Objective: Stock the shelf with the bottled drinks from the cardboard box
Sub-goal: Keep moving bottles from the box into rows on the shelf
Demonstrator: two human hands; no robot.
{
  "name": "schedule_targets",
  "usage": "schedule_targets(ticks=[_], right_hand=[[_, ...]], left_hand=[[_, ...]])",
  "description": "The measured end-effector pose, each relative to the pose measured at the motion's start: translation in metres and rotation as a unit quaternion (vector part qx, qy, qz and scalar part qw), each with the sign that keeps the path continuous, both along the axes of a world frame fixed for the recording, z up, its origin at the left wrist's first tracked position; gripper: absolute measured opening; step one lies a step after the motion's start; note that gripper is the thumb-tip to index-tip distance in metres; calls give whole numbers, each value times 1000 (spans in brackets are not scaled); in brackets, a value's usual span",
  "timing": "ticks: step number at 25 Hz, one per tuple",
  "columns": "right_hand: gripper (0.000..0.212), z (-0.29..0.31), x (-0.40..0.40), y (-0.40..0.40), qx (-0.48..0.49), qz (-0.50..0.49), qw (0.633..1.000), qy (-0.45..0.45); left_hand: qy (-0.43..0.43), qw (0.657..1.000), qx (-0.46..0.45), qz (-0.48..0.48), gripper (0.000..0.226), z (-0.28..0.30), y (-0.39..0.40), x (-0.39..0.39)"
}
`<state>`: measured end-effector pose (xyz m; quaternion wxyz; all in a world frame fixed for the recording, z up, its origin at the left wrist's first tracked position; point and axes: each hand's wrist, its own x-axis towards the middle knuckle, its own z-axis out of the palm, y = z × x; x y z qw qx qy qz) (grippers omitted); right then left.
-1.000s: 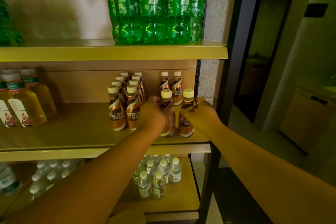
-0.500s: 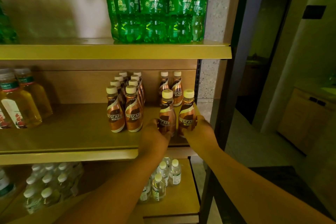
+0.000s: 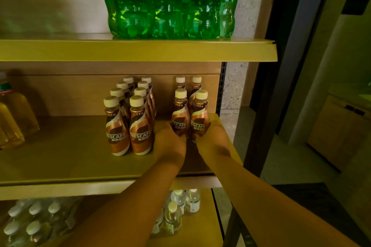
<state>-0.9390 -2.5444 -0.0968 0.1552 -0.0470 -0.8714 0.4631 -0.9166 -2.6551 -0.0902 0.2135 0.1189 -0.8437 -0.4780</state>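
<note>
On mid shelf (image 3: 60, 156): bottles (image 3: 189, 116) further back.

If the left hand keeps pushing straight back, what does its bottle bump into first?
Probably the coffee bottle standing right behind the one the left hand holds. That back bottle stands close to the back panel. The gap between the bottles is hard to judge from this angle.

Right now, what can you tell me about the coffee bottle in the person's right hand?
The coffee bottle is small, copper-brown with a cream swirl, a Nescafe label and a pale cream cap. It looks plastic, capped, and upright on the middle shelf near its right end. The right hand wraps its base; a matching bottle stands against its left side.
</note>
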Motion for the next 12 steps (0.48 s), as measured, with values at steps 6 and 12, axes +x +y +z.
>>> schedule_targets(ticks=[6, 12], right_hand=[[25, 2, -40, -5, 14, -22, 1000, -10], [27, 4, -67, -8, 25, -16, 1000, -8]], left_hand=[[-13, 1000, -25, 7, 40, -6, -4, -45], [-35, 999, -25, 16, 46, -11, -7, -78]])
